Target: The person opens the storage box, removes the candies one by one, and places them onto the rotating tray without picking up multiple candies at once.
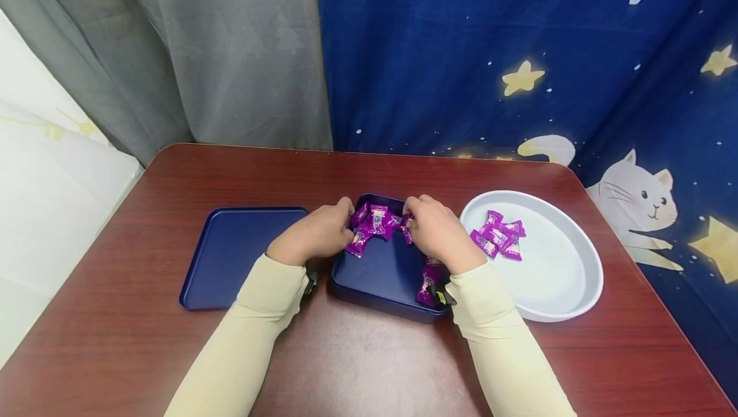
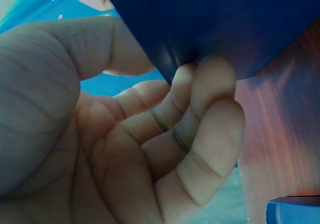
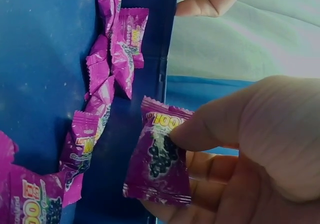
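A dark blue box (image 1: 377,277) sits in the middle of the table with several purple wrapped candies (image 1: 377,218) along its far side. More candies (image 1: 428,282) lie at its right side. My left hand (image 1: 318,230) grips the box's left wall; in the left wrist view the thumb is on one side of the blue wall (image 2: 220,29) and the fingers on the other. Between thumb and fingers, my right hand (image 1: 439,232) pinches one purple candy (image 3: 159,156) over the box's far right part. Its printed face shows dark grapes.
A white oval tray (image 1: 556,276) with several purple candies (image 1: 498,235) stands to the right. On the left lies a flat blue lid (image 1: 230,257). Behind the reddish-brown table (image 1: 127,314) hang grey and blue curtains (image 1: 432,52).
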Tool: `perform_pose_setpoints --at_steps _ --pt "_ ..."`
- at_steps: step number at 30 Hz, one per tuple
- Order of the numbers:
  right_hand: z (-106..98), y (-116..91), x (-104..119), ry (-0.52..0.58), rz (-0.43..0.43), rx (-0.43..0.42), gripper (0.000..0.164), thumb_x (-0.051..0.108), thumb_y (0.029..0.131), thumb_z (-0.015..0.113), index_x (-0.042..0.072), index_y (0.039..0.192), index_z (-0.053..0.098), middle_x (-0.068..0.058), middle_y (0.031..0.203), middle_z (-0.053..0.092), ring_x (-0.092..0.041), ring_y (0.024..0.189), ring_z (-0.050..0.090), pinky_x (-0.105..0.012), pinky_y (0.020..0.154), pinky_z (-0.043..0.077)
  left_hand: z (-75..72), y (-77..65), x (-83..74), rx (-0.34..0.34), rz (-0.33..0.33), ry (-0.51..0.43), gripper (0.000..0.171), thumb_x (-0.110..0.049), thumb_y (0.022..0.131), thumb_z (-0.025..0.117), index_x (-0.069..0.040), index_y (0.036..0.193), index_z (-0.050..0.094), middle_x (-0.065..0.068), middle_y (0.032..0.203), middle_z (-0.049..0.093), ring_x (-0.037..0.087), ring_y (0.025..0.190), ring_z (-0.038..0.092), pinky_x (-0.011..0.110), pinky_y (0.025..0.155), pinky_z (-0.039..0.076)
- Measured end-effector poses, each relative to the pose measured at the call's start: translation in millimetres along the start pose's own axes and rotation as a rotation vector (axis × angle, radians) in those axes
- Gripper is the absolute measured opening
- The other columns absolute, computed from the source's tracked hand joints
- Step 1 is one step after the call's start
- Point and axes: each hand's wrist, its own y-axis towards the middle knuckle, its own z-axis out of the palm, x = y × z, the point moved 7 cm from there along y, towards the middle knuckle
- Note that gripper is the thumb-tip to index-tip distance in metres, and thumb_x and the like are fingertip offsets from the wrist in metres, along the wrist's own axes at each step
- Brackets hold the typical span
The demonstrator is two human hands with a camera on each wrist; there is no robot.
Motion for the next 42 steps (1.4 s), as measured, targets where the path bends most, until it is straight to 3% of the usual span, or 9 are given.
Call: perform_pose_setpoints --at_steps 14,31,42 --pt "-9 -4 8 0.066 -0.065 -0.014 0.02 -0.004 0.089 0.057 0.005 0.107 0.061 -0.012 0.099 0.062 -0.03 0.093 0.061 -0.044 0.089 0.05 1.2 0.3 0.6 0.004 -0.018 -0.001 0.036 -0.012 0.095 0.058 -0.001 0.127 0.046 0.01 0.097 0.06 0.023 0.086 0.058 0.04 0.082 0.048" --pt "-35 -15 9 0.081 -0.087 -0.066 0.017 -0.002 0.089 0.06 0.006 0.104 0.06 -0.01 0.097 0.062 -0.029 0.09 0.058 -0.044 0.089 0.049 0.6 -1.0 -0.4 0.007 -0.016 -0.013 0.037 -0.012 0.096 0.059 0.0 0.128 0.045 0.01 0.095 0.06 0.023 0.085 0.057 0.039 0.081 0.048" --pt "-40 -21 -6 0.069 -0.089 0.011 0.013 0.0 0.091 0.063 0.004 0.103 0.061 -0.008 0.087 0.059 -0.027 0.083 0.055 -0.044 0.083 0.049 -0.1 -0.6 -0.6 0.007 -0.015 -0.013 0.036 -0.011 0.095 0.058 0.0 0.128 0.046 0.01 0.094 0.06 0.023 0.084 0.057 0.039 0.08 0.048"
